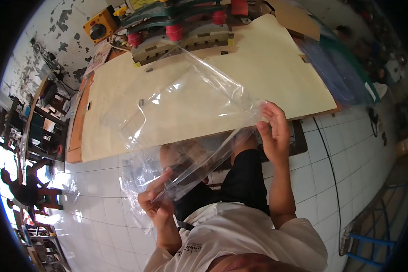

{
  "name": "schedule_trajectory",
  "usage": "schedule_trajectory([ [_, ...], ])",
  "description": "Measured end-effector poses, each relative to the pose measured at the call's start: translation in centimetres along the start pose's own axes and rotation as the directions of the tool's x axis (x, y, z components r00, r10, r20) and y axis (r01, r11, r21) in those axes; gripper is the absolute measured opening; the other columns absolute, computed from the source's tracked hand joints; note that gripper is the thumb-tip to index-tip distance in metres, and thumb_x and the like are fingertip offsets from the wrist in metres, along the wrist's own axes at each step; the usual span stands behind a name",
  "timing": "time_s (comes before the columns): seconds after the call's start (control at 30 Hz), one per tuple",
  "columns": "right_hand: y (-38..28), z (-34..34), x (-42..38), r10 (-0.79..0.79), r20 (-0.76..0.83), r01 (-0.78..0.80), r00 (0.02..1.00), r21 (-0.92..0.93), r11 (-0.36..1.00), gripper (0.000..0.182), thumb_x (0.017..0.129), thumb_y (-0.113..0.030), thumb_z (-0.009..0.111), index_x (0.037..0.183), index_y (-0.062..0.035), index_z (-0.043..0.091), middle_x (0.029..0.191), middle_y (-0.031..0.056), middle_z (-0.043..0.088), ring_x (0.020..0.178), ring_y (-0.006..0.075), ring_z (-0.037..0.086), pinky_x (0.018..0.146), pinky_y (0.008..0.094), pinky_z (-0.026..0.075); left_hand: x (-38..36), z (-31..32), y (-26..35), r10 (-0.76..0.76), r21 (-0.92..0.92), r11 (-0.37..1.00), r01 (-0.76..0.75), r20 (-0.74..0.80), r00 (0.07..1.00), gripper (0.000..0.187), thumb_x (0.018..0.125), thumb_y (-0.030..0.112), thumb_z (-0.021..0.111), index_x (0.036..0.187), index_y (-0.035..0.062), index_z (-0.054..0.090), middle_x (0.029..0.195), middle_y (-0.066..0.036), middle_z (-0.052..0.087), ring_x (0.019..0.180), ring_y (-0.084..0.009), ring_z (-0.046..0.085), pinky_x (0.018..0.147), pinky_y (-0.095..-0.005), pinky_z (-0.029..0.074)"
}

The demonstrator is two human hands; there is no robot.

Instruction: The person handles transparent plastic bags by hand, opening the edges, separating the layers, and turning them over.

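Note:
A clear plastic sheet (186,97) spreads between my hands, creased and shiny, its far part lying over the cream-coloured table top. My left hand (157,197) pinches its near left edge, low in front of my lap. On the right, my right hand (275,129) has the sheet's right corner at its fingertips, just past the table's front edge. The near part of the plastic hangs over my legs, which show through it. More crumpled clear plastic (133,190) hangs beside my left hand.
At the table's (276,59) far side stands a green machine (167,20) with red knobs over a slotted metal bar (186,47). A yellow control box (100,25) sits at its left. Bluish plastic sheets (326,68) lie at the right edge. A black cable (328,158) crosses the tiled floor.

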State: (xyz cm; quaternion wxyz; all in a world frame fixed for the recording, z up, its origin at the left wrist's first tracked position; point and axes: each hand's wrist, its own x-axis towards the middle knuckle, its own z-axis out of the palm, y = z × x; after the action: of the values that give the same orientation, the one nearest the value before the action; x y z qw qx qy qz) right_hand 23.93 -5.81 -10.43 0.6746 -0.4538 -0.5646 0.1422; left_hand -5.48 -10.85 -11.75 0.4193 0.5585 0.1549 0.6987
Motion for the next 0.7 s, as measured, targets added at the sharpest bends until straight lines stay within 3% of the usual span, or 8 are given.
schedule_trajectory([
  [0.1, 0.9, 0.9, -0.6, 0.010, -0.019, -0.011, 1.000, -0.018, 1.000, 0.048, 0.088, -0.018, 0.064, 0.129, 0.0007, 0.046, 0.114, 0.0175, 0.060, 0.108, 0.0257, 0.057, 0.095, 0.0351, 0.042, 0.7, 0.0, 0.4, -0.041, -0.440, 0.893, 0.092, 0.123, 0.992, 0.044, 0.083, 0.013, 0.059, 0.126, 0.0190, 0.048, 0.139, -0.026, 0.039, 0.131, -0.0429, 0.034, 0.110, -0.0566, 0.017],
  [0.2, 0.2, 1.8, -0.8, 0.061, -0.102, -0.057, 0.993, 0.046, 0.997, 0.048, 0.087, -0.017, 0.064, 0.129, 0.0004, 0.047, 0.113, 0.0169, 0.061, 0.107, 0.0254, 0.058, 0.094, 0.0355, 0.042, 0.3, -0.6, 0.6, -0.089, -0.827, 0.533, 0.176, 0.152, 0.984, 0.065, 0.080, -0.006, 0.042, 0.140, 0.0181, 0.034, 0.151, -0.019, 0.022, 0.141, -0.0392, 0.015, 0.114, -0.0576, -0.002],
  [0.27, 0.1, 2.0, -1.0, 0.034, -0.086, -0.035, 0.996, -0.009, 0.999, 0.050, 0.086, -0.016, 0.065, 0.129, 0.0002, 0.048, 0.111, 0.0162, 0.061, 0.103, 0.0244, 0.058, 0.093, 0.0351, 0.043, -0.8, -1.2, 0.3, -0.343, -0.888, 0.427, 0.167, 0.012, 0.939, 0.061, 0.078, -0.004, 0.046, 0.136, 0.0154, 0.034, 0.149, -0.021, 0.026, 0.138, -0.0423, 0.020, 0.112, -0.0606, 0.008],
  [0.37, 0.0, 2.1, -1.1, 0.030, -0.053, -0.029, 0.998, 0.019, 0.999, 0.050, 0.084, -0.015, 0.067, 0.128, 0.0009, 0.049, 0.112, 0.0148, 0.060, 0.102, 0.0225, 0.057, 0.093, 0.0342, 0.042, -1.5, -1.4, -1.0, -0.650, -0.918, 0.334, 0.214, -0.059, 0.757, 0.052, 0.085, 0.006, 0.053, 0.134, 0.0066, 0.032, 0.142, -0.023, 0.035, 0.131, -0.0439, 0.033, 0.107, -0.0617, 0.026],
  [0.4, 0.1, 2.1, -1.1, 0.032, -0.050, -0.031, 0.998, 0.018, 0.999, 0.050, 0.084, -0.015, 0.067, 0.128, 0.0009, 0.049, 0.112, 0.0148, 0.060, 0.102, 0.0225, 0.057, 0.093, 0.0342, 0.042, -0.6, -0.5, -1.0, -0.681, -0.866, 0.286, 0.411, 0.119, 0.723, 0.055, 0.089, 0.013, 0.053, 0.138, 0.0078, 0.029, 0.143, -0.024, 0.033, 0.131, -0.0430, 0.034, 0.107, -0.0600, 0.027],
  [0.53, 0.2, 2.4, -1.4, 0.079, -0.022, -0.075, 0.997, 0.172, 0.982, 0.051, 0.084, -0.012, 0.067, 0.128, 0.0033, 0.047, 0.117, 0.0134, 0.056, 0.105, 0.0213, 0.054, 0.096, 0.0342, 0.040, 3.2, 1.1, -1.3, -0.607, -0.590, 0.199, 0.783, 0.553, 0.571, 0.064, 0.094, 0.027, 0.051, 0.147, 0.0108, 0.020, 0.147, -0.023, 0.025, 0.132, -0.0404, 0.035, 0.107, -0.0541, 0.030],
  [0.63, 0.2, 2.7, -1.1, 0.076, -0.020, -0.069, 0.997, 0.231, 0.971, 0.050, 0.084, -0.010, 0.066, 0.128, 0.0041, 0.046, 0.120, 0.0131, 0.054, 0.108, 0.0211, 0.053, 0.097, 0.0347, 0.039, 6.4, 1.5, -2.2, -0.674, -0.265, 0.286, 0.921, 0.628, 0.390, 0.064, 0.096, 0.032, 0.048, 0.148, 0.0120, 0.017, 0.150, -0.022, 0.021, 0.132, -0.0383, 0.035, 0.107, -0.0501, 0.031],
  [0.7, 0.0, 2.7, -1.1, 0.073, -0.009, -0.069, 0.997, 0.232, 0.970, 0.049, 0.085, -0.009, 0.065, 0.128, 0.0041, 0.046, 0.120, 0.0132, 0.054, 0.109, 0.0210, 0.052, 0.098, 0.0349, 0.038, 7.7, 2.0, -3.8, -0.637, -0.234, 0.320, 0.918, 0.664, 0.392, 0.057, 0.098, 0.029, 0.046, 0.147, 0.0117, 0.022, 0.149, -0.021, 0.023, 0.132, -0.0346, 0.036, 0.107, -0.0450, 0.032],
])
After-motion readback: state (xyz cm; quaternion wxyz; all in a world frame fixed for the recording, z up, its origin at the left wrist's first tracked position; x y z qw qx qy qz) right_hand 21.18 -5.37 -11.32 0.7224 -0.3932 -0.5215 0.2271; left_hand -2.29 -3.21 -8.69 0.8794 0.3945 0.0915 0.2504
